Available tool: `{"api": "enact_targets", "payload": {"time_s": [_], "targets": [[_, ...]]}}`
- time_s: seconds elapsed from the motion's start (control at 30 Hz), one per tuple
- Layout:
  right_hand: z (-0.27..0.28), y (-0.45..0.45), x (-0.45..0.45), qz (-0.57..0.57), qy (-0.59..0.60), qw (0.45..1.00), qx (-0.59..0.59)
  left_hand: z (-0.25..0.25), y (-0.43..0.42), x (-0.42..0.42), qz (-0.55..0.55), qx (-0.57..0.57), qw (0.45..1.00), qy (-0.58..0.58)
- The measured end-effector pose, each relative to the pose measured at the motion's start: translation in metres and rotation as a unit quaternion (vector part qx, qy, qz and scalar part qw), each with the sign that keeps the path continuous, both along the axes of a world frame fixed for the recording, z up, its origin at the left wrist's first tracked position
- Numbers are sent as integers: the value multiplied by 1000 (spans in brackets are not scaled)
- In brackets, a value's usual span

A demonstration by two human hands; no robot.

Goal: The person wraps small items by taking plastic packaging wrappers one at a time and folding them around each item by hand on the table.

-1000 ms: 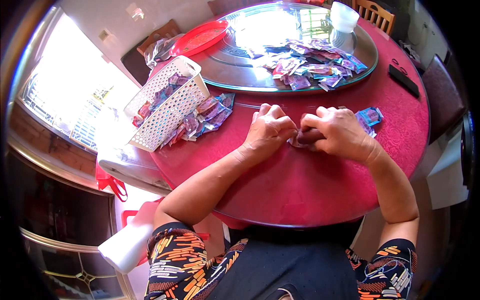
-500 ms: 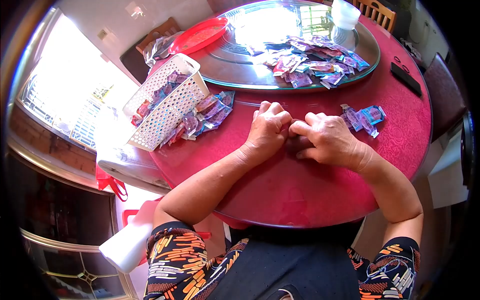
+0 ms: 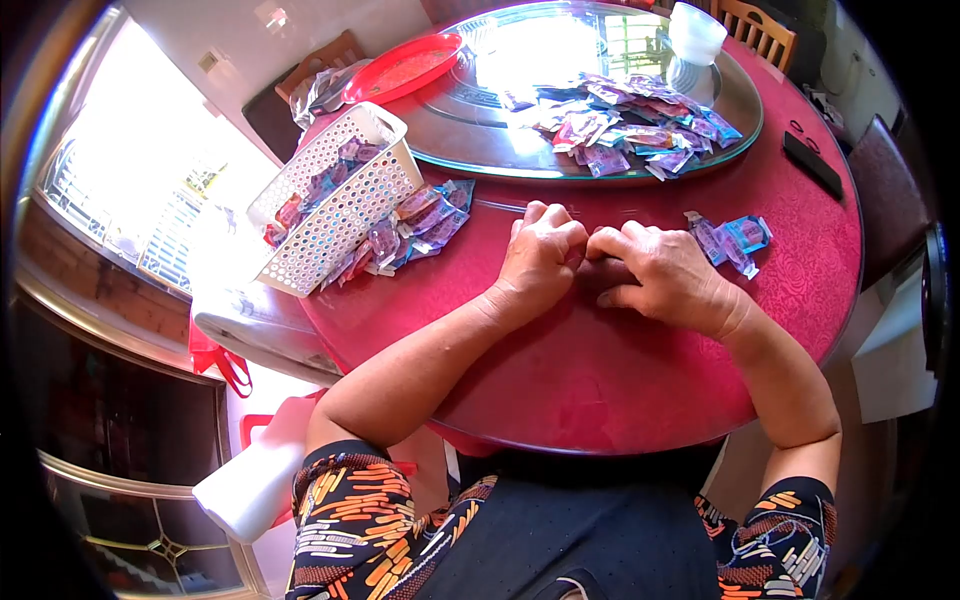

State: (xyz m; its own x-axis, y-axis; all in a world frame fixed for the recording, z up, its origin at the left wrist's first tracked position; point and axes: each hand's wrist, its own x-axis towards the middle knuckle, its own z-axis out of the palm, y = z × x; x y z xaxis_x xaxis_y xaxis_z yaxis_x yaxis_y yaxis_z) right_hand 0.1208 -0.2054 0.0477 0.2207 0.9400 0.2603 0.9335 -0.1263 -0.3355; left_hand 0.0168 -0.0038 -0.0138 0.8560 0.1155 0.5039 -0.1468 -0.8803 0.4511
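Holding packets (image 3: 322, 188), a perforated basket (image 3: 352, 226) stands left, a heap (image 3: 430, 218) beside it. The left hand (image 3: 541, 258) curls its fingers tightly; beyond, a turntable's (image 3: 448, 145) large pile (image 3: 640, 128) suggests much is left. The right hand (image 3: 668, 275) curls looser; I cannot tell what either grips. A small cluster (image 3: 744, 236) lies rightmost.

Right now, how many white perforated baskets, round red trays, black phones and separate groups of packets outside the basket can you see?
White perforated basket: 1
Round red tray: 1
Black phone: 1
Packet groups outside the basket: 3
Total: 6
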Motion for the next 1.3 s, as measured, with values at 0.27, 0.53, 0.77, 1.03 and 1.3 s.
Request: {"api": "enact_targets", "payload": {"time_s": [0.27,0.53,0.77,1.03,1.3], "targets": [[21,-14,21,-70,-14,994,-83,9,-6,-4,-22,7,999,-37],[15,-5,11,-64,15,995,-69,3,-2,0,-13,11,999,-45],[8,-2,0,-12,-67,997,-24,-1,-1,2,-2,16,999,-47],[29,-13,10,-67,-43,990,-119,9,-5,-3,-9,-4,1000,-17],[12,-4,-1,2,-32,998,-56,3,-3,1,5,1,999,-34]]}}
